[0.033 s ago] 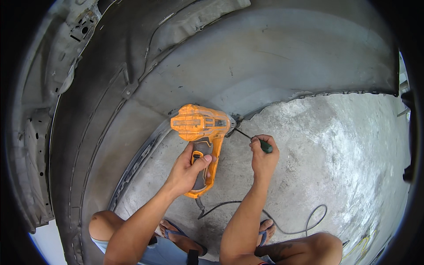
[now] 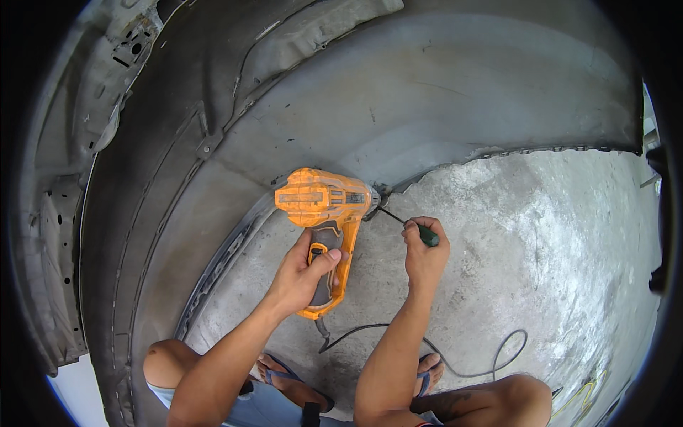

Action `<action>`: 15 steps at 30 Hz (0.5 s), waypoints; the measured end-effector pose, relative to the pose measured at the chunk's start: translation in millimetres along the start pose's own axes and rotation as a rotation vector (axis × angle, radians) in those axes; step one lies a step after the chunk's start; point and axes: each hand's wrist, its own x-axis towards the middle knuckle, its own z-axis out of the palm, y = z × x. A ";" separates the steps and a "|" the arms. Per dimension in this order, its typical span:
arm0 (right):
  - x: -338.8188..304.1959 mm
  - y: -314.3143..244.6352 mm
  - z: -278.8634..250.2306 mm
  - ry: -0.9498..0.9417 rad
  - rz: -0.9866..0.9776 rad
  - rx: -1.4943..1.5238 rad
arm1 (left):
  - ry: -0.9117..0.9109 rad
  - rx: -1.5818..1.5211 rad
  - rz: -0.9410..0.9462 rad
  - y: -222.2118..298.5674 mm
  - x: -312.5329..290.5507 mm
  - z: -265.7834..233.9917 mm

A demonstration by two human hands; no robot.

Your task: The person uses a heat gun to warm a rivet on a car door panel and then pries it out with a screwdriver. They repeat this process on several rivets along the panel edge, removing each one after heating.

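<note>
My left hand (image 2: 297,279) is wrapped round the grey grip of an orange heat gun (image 2: 309,199), the thumb lying across the handle. The gun's metal nozzle points right, close against the edge of a large curved dark-grey panel (image 2: 455,92) that looks like a car bumper. Between the fingers of my right hand (image 2: 427,260) is a screwdriver (image 2: 427,235) with a dark green handle. Its thin shaft slants up and left to the panel's edge, just beside the nozzle. The nozzle and edge hide exactly where the tip touches.
A black power cord (image 2: 370,326) runs from the gun's base and loops on the grey, stained concrete floor (image 2: 526,263). On the far left stands another grey slotted panel (image 2: 60,249). My bent knees and sandalled feet are at the lower edge. A yellow line (image 2: 587,391) lies at lower right.
</note>
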 end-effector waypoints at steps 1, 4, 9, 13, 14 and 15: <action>-0.9 -1.9 -0.2 -0.003 -0.015 -0.031 | 0.000 -0.020 0.001 0.1 0.2 -0.2; -2.6 -9.3 -0.6 -0.024 -0.020 -0.089 | 0.003 -0.032 0.000 0.5 0.3 0.2; -0.2 -19.1 4.0 -0.064 -0.081 -0.152 | 0.006 -0.075 -0.012 3.6 5.2 0.2; 3.0 -19.9 6.0 -0.089 -0.038 -0.117 | 0.004 -0.080 0.001 3.6 6.8 1.8; 3.9 -19.6 6.0 -0.087 0.004 -0.114 | 0.008 -0.077 -0.006 3.5 7.2 2.0; 4.5 -19.2 5.6 -0.091 -0.030 -0.090 | 0.000 -0.089 0.003 3.3 7.6 2.4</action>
